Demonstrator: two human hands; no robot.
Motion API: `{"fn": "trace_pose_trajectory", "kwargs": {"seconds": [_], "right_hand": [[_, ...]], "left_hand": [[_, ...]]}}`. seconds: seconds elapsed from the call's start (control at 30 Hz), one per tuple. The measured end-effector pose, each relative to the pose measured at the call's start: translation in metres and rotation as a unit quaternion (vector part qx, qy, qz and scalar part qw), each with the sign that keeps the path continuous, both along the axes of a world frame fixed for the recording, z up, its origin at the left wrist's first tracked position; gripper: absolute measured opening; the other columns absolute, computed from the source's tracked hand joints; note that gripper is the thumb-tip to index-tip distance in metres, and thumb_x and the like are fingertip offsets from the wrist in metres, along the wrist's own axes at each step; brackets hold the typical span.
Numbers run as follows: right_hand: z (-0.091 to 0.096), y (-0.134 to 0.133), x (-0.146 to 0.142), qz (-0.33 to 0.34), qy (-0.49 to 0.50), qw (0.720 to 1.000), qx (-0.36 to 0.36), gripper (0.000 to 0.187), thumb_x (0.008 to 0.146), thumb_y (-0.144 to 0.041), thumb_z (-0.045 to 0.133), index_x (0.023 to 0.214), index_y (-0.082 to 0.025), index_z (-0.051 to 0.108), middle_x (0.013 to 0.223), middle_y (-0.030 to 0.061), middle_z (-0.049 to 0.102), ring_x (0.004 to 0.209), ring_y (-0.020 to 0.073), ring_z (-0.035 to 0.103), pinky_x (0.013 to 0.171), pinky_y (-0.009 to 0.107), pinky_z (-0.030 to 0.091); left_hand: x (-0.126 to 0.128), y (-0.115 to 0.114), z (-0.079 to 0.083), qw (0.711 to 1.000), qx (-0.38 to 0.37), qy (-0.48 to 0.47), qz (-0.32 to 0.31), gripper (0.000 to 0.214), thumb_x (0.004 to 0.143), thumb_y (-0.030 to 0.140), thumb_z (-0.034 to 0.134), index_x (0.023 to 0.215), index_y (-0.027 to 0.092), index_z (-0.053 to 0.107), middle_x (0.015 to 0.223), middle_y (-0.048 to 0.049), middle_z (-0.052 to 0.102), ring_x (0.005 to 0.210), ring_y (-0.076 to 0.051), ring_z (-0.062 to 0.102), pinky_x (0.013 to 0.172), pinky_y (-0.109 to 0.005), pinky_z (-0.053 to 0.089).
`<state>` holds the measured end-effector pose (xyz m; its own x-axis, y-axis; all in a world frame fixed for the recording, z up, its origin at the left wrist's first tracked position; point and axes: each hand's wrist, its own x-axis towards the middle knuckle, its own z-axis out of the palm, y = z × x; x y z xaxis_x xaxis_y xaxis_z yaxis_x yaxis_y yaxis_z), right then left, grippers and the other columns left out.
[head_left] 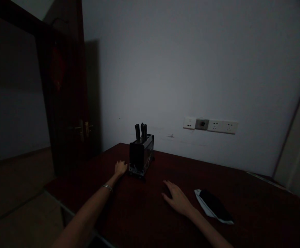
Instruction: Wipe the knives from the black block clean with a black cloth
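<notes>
A dark knife block [137, 155] with a shiny side stands upright on the dark red table [150, 213]. Several black-handled knives [142, 131] sit in its top, handles up. My left hand [120, 167] rests low beside the block's left side, fingers bent but apart, with no object visible in it. Whether it touches the block is unclear. My right hand [177, 198] is on the near right of the block, empty, its fingers stretched out and the thumb apart. To the right of that hand lies a folded black and white cloth [213, 206].
A pale wall [165, 75] rises behind the table, with a row of sockets [221, 126] on it. At the left stands an open dark door [67, 103] with a metal handle. The table's left edge drops to the floor [28, 210]. The room is dim.
</notes>
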<state>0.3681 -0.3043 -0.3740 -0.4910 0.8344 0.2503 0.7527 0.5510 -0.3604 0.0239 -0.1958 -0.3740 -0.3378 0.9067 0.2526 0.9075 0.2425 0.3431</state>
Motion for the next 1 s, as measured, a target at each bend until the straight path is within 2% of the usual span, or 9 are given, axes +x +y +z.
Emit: {"fn": "trace_pose_trajectory", "kwargs": {"seconds": [0.2,0.33,0.43,0.57,0.63,0.7,0.8,0.9,1.0], "right_hand": [[0.008,0.000,-0.001,0.010,-0.007,1.000,-0.015,0.068,0.081,-0.049,0.041,0.136,-0.010,0.030,0.137,0.0136,0.039,0.126,0.0226,0.035,0.105,0.035,0.025],[0.033,0.011,-0.015,0.001,0.040,0.999,0.013,0.066,0.081,-0.045,0.046,0.137,-0.013,0.028,0.131,0.0142,0.046,0.119,0.0226,0.044,0.100,0.036,0.031],[0.075,0.034,-0.036,-0.006,0.145,0.987,0.065,0.054,0.083,-0.039,0.047,0.129,-0.012,0.040,0.125,0.0142,0.052,0.115,0.0217,0.049,0.097,0.036,0.036],[0.148,0.072,-0.069,0.002,0.314,0.944,0.097,0.041,0.080,-0.029,0.055,0.116,-0.009,0.052,0.113,0.0146,0.061,0.102,0.0188,0.058,0.089,0.032,0.043],[0.178,0.090,-0.084,-0.007,0.331,0.938,0.106,0.040,0.078,-0.029,0.059,0.112,-0.010,0.055,0.113,0.0138,0.061,0.101,0.0176,0.058,0.089,0.031,0.043],[0.197,0.105,-0.097,-0.018,0.336,0.936,0.105,0.041,0.076,-0.030,0.061,0.111,-0.010,0.056,0.111,0.0137,0.063,0.099,0.0180,0.059,0.088,0.032,0.044],[0.204,0.122,-0.114,-0.042,0.336,0.936,0.092,0.049,0.071,-0.034,0.065,0.110,-0.005,0.056,0.109,0.0178,0.063,0.097,0.0208,0.060,0.086,0.033,0.045],[0.199,0.133,-0.125,-0.063,0.334,0.937,0.076,0.056,0.069,-0.037,0.067,0.111,-0.002,0.055,0.107,0.0199,0.063,0.097,0.0221,0.061,0.084,0.032,0.046],[0.193,0.140,-0.133,-0.079,0.330,0.938,0.064,0.056,0.068,-0.037,0.067,0.110,-0.002,0.057,0.103,0.0190,0.064,0.094,0.0222,0.062,0.081,0.031,0.047]], "left_hand": [[0.002,-0.003,-0.002,0.998,-0.004,0.059,-0.008,0.038,0.083,0.030,0.037,0.106,0.010,0.060,0.113,-0.0194,0.056,0.110,-0.030,0.046,0.089,-0.038,0.033],[0.002,-0.003,-0.002,0.998,-0.002,0.069,-0.005,0.037,0.083,0.031,0.036,0.104,0.010,0.060,0.111,-0.0185,0.056,0.110,-0.030,0.046,0.088,-0.038,0.033],[0.001,-0.003,-0.002,0.997,-0.001,0.071,-0.004,0.037,0.083,0.030,0.036,0.104,0.010,0.059,0.111,-0.0182,0.056,0.108,-0.030,0.046,0.086,-0.037,0.033],[0.000,-0.002,-0.003,0.997,-0.002,0.076,-0.007,0.038,0.083,0.030,0.035,0.104,0.010,0.059,0.112,-0.0189,0.055,0.108,-0.030,0.047,0.085,-0.037,0.034],[0.000,-0.001,-0.004,0.997,-0.002,0.080,-0.008,0.039,0.083,0.031,0.035,0.104,0.009,0.059,0.112,-0.0194,0.055,0.108,-0.030,0.047,0.086,-0.037,0.033],[0.000,0.000,-0.005,0.996,-0.001,0.084,-0.006,0.039,0.083,0.030,0.035,0.105,0.009,0.059,0.112,-0.0201,0.055,0.108,-0.030,0.046,0.086,-0.038,0.033],[0.001,-0.001,-0.006,0.996,0.002,0.089,-0.003,0.039,0.083,0.030,0.035,0.107,0.009,0.058,0.113,-0.0203,0.054,0.109,-0.031,0.046,0.086,-0.038,0.033],[0.002,-0.003,-0.005,0.996,0.006,0.093,-0.001,0.039,0.084,0.030,0.035,0.107,0.009,0.058,0.114,-0.0203,0.054,0.110,-0.031,0.045,0.085,-0.038,0.033],[0.004,-0.005,-0.004,0.995,0.008,0.096,0.001,0.038,0.083,0.030,0.035,0.104,0.008,0.059,0.112,-0.0212,0.054,0.108,-0.031,0.046,0.085,-0.039,0.034]]}}
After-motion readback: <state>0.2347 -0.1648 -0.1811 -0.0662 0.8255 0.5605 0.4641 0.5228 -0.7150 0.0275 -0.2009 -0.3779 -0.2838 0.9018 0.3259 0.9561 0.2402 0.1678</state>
